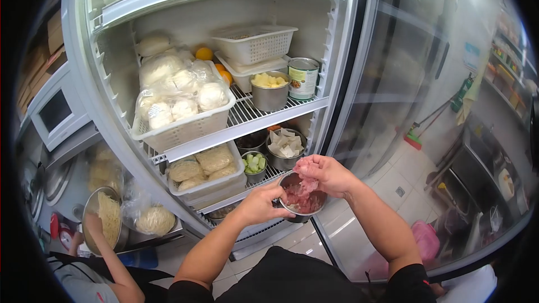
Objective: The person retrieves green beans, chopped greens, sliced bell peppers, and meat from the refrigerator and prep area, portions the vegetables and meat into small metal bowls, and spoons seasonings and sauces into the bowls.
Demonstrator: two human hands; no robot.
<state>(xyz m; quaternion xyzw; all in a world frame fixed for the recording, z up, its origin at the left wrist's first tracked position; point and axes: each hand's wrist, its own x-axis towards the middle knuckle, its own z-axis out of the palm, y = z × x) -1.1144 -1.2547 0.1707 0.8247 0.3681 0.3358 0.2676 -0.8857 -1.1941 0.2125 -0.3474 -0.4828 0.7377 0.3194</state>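
Observation:
Just outside the open fridge, my left hand (263, 204) grips a small metal pot (322, 201) by its near left rim, the thumb on one side. Raw sliced meat (297, 204) lies inside it. Above the pot, the fingers of my right hand (331, 176) are closed on a clump of raw meat (306, 184), which hangs down toward the rest. On the shelf just beyond stand a metal pot of pale flat pieces (285, 145) and a smaller one of green chopped vegetable (254, 163).
The fridge shelf (247, 130) holds a basket of bagged white items (182, 126), a pot of yellow chunks (269, 81) and a can (303, 78). The glass door (387, 84) stands open at right. At lower left, another person's hand (94, 224) is in a bowl of noodles (115, 219).

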